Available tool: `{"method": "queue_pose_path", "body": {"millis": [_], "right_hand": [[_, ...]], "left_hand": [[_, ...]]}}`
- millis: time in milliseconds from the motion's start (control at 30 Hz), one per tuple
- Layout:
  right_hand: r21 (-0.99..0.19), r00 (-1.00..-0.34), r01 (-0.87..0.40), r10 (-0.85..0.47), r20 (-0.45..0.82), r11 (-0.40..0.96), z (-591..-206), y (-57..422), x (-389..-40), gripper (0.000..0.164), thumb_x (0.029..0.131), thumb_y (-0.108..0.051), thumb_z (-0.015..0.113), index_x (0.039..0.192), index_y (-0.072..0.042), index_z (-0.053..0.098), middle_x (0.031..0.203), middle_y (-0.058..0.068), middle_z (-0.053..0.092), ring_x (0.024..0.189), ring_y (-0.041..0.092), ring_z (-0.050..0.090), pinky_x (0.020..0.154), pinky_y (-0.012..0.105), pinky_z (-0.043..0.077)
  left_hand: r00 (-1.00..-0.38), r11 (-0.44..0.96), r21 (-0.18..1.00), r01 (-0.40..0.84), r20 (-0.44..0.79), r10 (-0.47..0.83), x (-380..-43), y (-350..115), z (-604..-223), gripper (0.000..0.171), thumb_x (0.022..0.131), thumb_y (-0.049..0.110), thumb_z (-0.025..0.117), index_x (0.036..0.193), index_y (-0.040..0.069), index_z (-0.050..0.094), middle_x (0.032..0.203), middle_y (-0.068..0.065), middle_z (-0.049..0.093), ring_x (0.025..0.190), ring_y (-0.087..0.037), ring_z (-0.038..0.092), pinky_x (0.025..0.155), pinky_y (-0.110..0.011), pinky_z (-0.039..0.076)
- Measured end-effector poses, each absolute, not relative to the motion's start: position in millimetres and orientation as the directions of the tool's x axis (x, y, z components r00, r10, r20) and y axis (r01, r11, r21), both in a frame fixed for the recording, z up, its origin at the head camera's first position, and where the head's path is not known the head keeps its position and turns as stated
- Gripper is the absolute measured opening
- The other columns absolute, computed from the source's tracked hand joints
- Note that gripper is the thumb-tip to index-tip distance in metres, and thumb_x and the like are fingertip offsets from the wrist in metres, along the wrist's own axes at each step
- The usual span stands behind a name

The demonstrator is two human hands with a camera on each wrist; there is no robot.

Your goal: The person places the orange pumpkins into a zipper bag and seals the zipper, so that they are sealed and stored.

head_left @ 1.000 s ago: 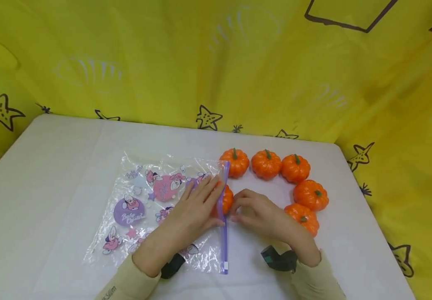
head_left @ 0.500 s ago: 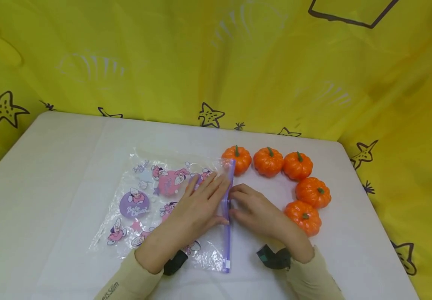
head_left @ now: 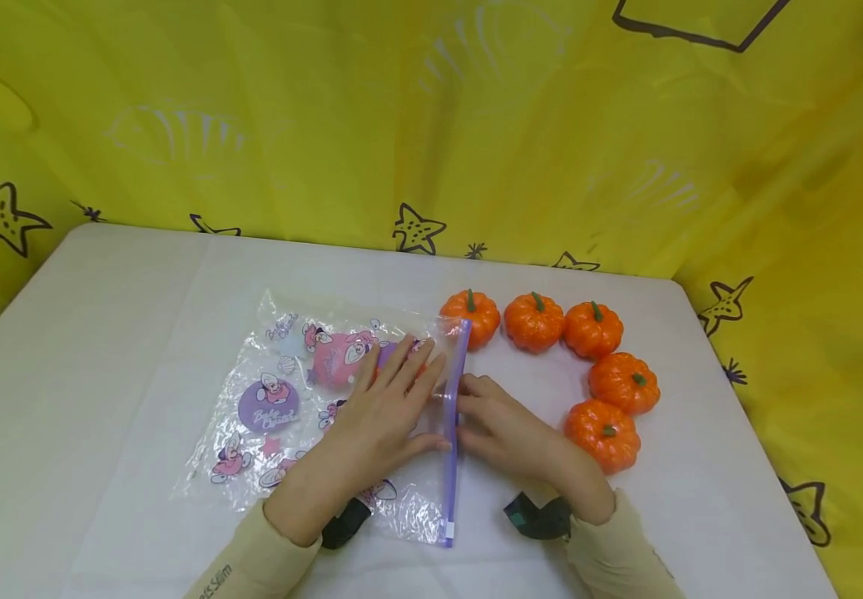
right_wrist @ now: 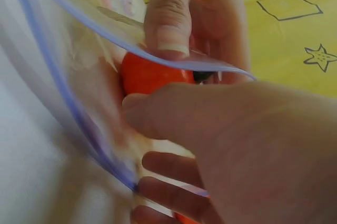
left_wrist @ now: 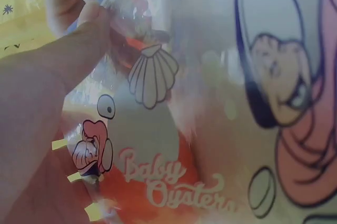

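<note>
A clear zip bag (head_left: 269, 403) with pink and purple cartoon prints lies on the table, its purple zip edge (head_left: 452, 491) to the right. My left hand (head_left: 379, 420) rests on the film, fingers spread and nearly straight, thumb at the zip edge. My right hand (head_left: 506, 428) is at the bag's mouth, fingers curled. In the right wrist view an orange toy pumpkin (right_wrist: 152, 74) sits in the parted mouth, my right thumb against it and my left thumb above it on the film. Part of the right fingers' hold is hidden. The left wrist view shows mostly printed film (left_wrist: 152, 77).
Several more orange pumpkins, among them one at the back (head_left: 534, 323) and one at the right (head_left: 624, 383), form a curve behind and right of my right hand. The white table (head_left: 139, 333) meets a yellow curtain (head_left: 311, 125) at its far edge.
My right hand has moved left to the bag's edge, and the pumpkin that stuck out there has gone in under the zip edge. My left hand stays on the film, fingers spread slightly wider.
</note>
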State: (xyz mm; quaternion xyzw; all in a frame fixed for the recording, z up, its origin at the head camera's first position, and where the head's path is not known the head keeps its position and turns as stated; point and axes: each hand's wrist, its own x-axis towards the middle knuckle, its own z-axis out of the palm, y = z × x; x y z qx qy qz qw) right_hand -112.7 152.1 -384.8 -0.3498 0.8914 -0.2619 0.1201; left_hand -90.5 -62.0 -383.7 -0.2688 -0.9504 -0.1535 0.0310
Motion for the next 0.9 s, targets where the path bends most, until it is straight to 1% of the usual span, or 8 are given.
{"method": "queue_pose_path", "body": {"millis": [100,200,300,433,533,700,900], "right_hand": [[-0.527,-0.744,-0.555,-0.668,-0.032,0.644,-382,152,-112,0.037,0.093,-0.014,0.066,0.129,-0.007,0.064,0.131,0.008,0.059,0.112,0.021,0.054,0.098,0.038,0.053],[-0.507,-0.771,-0.532,-0.635,-0.042,0.679,-375,157,-112,0.038,0.093,-0.014,0.067,0.130,-0.006,0.064,0.133,0.009,0.059,0.119,0.025,0.057,0.103,0.044,0.051],[-0.495,-0.816,-0.476,-0.575,-0.059,0.727,-365,166,-112,0.036,0.093,-0.015,0.068,0.128,-0.007,0.065,0.132,0.009,0.061,0.123,0.028,0.058,0.105,0.048,0.049],[-0.461,-0.887,-0.382,-0.458,-0.061,0.801,-348,185,-110,0.036,0.093,-0.019,0.068,0.128,-0.009,0.065,0.132,0.009,0.062,0.125,0.031,0.056,0.106,0.053,0.047],[-0.432,-0.917,-0.348,-0.399,-0.031,0.832,-337,198,-108,0.036,0.093,-0.018,0.069,0.126,-0.007,0.065,0.128,0.012,0.063,0.123,0.034,0.055,0.105,0.056,0.046],[-0.416,-0.937,-0.316,-0.349,-0.005,0.853,-327,212,-106,0.038,0.092,-0.018,0.070,0.126,-0.001,0.064,0.124,0.017,0.062,0.117,0.037,0.056,0.102,0.058,0.047],[-0.389,-0.961,-0.254,-0.277,-0.001,0.885,-317,221,-101,0.041,0.091,-0.021,0.072,0.128,-0.005,0.063,0.127,0.016,0.060,0.111,0.034,0.054,0.094,0.056,0.050]], "left_hand": [[-0.852,0.813,0.257,0.523,0.166,0.496,-91,-61,-383,0.095,0.082,0.061,0.070,0.155,0.013,0.033,0.163,-0.010,0.028,0.154,-0.033,0.018,0.123,-0.062,0.010],[-0.855,0.819,0.247,0.518,0.170,0.490,-91,-60,-382,0.095,0.081,0.061,0.070,0.155,0.014,0.033,0.163,-0.011,0.029,0.153,-0.033,0.020,0.122,-0.062,0.011],[-0.859,0.823,0.246,0.512,0.158,0.487,-91,-59,-382,0.096,0.081,0.061,0.070,0.155,0.014,0.032,0.163,-0.011,0.028,0.153,-0.033,0.019,0.123,-0.062,0.010],[-0.869,0.832,0.250,0.495,0.126,0.479,-91,-57,-382,0.096,0.081,0.061,0.069,0.156,0.014,0.031,0.164,-0.010,0.025,0.154,-0.032,0.016,0.123,-0.061,0.008],[-0.874,0.837,0.251,0.486,0.107,0.474,-91,-57,-382,0.096,0.081,0.061,0.069,0.156,0.014,0.030,0.165,-0.010,0.024,0.154,-0.032,0.015,0.123,-0.061,0.007],[-0.880,0.844,0.250,0.474,0.091,0.467,-91,-57,-382,0.096,0.082,0.061,0.069,0.156,0.014,0.030,0.165,-0.010,0.023,0.154,-0.032,0.016,0.123,-0.061,0.006],[-0.880,0.842,0.255,0.475,0.101,0.465,-90,-59,-383,0.096,0.081,0.061,0.070,0.156,0.014,0.031,0.165,-0.010,0.024,0.154,-0.032,0.017,0.123,-0.062,0.007]]}}
